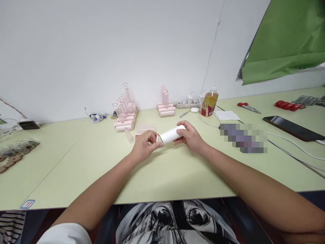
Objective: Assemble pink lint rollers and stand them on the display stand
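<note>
A white cylinder [169, 135] is held tilted above the table, its right end raised. My right hand [190, 137] is wrapped round that end, thumb on top. At the lower left end my left hand [147, 144] pinches a small pale pink end piece [157, 138]; a thin dark gap shows between this piece and the cylinder. Just beyond my left hand lie a clear pinkish tube [129, 135] and a flat pale pink piece [146, 128], partly hidden by my fingers.
Pink devices with heart-topped clear tubes stand in a larger group [124, 118] and a smaller group [166, 110] by the wall. A drink bottle [210, 103], power strip [188, 104], screwdriver [185, 114], phone [291, 128] and red-handled tool [248, 107] are on the table. Cables run across the right.
</note>
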A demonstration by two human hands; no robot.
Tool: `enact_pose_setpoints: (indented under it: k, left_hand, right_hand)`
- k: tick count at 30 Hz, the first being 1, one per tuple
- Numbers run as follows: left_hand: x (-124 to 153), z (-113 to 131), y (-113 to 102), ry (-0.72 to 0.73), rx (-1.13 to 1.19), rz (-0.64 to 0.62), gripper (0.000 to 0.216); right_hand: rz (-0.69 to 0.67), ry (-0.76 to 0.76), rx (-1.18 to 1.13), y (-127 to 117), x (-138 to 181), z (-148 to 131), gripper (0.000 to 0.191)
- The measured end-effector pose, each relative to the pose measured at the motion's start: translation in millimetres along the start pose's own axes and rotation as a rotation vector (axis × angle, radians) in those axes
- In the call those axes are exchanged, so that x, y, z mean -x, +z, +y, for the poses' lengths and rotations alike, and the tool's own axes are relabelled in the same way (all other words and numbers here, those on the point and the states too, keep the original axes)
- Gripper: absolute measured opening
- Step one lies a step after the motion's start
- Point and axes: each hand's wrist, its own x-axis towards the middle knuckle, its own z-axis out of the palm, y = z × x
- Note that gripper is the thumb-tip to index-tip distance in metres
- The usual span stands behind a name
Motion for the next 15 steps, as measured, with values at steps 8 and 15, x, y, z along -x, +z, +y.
enact_pose_setpoints:
  k: [8, 15]
  left_hand:
    - [1.5, 2.2, -4.0, 0.125, -0.096, 0.118, 0.035]
    - [0.9, 3.5, -6.2, 0.271, -0.205, 0.187, 0.04]
  right_hand:
    - [-0.13, 0.053, -0.136, 1.9, 3.6, 0.8, 0.028]
    - [-0.201, 0.073, -0.164, 4.7, 5.4, 5.6, 0.028]
